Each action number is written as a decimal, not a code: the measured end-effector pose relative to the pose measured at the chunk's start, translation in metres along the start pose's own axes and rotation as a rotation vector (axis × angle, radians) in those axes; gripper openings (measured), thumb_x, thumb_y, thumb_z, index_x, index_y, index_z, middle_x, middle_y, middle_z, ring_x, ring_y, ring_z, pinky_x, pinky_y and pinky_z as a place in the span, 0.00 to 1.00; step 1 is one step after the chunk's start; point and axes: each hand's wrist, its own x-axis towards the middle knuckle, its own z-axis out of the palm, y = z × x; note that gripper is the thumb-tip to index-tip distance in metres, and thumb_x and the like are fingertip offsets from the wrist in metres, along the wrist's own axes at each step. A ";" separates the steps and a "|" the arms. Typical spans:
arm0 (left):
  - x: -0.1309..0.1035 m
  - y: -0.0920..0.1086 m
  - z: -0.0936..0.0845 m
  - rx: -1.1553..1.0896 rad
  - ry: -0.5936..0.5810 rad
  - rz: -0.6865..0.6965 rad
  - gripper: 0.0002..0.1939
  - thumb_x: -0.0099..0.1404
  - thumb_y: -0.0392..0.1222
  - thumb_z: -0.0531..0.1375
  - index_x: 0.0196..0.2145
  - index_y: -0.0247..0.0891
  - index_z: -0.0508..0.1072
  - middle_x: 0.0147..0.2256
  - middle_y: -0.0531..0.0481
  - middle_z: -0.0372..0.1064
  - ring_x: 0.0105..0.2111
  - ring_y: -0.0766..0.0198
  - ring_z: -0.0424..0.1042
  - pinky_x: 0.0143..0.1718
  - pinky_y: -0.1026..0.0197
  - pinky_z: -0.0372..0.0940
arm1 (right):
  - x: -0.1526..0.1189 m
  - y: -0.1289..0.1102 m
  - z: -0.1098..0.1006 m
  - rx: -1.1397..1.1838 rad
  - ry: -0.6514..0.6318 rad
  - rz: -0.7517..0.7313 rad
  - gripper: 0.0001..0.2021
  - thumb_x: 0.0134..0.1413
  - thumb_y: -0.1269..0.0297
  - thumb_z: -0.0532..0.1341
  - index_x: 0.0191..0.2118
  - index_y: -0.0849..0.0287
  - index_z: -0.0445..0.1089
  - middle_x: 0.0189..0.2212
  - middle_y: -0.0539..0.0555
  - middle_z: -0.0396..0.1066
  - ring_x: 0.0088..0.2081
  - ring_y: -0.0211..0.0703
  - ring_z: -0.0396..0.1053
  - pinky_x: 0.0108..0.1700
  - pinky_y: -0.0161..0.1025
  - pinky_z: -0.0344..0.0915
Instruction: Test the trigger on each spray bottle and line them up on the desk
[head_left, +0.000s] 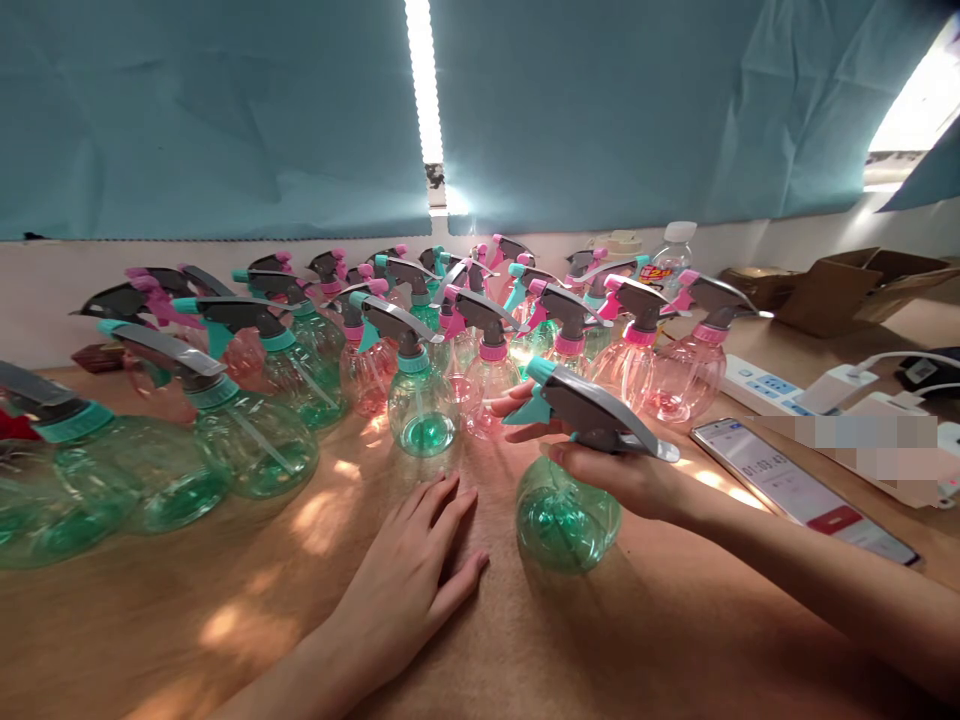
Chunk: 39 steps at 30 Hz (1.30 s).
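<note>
My right hand [607,470] is closed around the neck of a green spray bottle [566,520], just under its grey and teal trigger head. The bottle is roughly upright, its spout pointing away to the left; part of its neck is hidden by my fingers. Flat on the wooden table [480,660] lies my left hand [420,560], fingers stretched out and holding nothing, to the left of that bottle. Beyond my left fingertips stands another green spray bottle [424,410], with a pink spray bottle [491,395] beside it.
Several more green and pink spray bottles crowd the back and left of the table, including a green one [259,440]. On the right are a phone [802,490] showing a timer, a white power strip [772,385] with plugs, and a cardboard box [840,300]. A blue curtain [225,120] hangs behind.
</note>
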 end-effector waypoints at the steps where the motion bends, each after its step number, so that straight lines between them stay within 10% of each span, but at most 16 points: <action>1: 0.000 0.000 0.000 0.003 0.003 0.001 0.21 0.72 0.49 0.54 0.60 0.43 0.62 0.59 0.42 0.61 0.59 0.46 0.60 0.57 0.42 0.59 | 0.000 0.000 0.000 0.007 0.003 -0.007 0.27 0.51 0.75 0.56 0.56 0.47 0.65 0.55 0.54 0.70 0.49 0.49 0.74 0.48 0.48 0.72; 39: 0.001 0.001 0.000 0.066 -0.023 0.017 0.22 0.72 0.48 0.53 0.60 0.38 0.63 0.60 0.40 0.60 0.60 0.46 0.58 0.58 0.42 0.59 | -0.001 0.007 -0.003 -0.045 -0.002 -0.020 0.20 0.54 0.74 0.56 0.52 0.49 0.65 0.50 0.53 0.70 0.42 0.45 0.72 0.45 0.45 0.68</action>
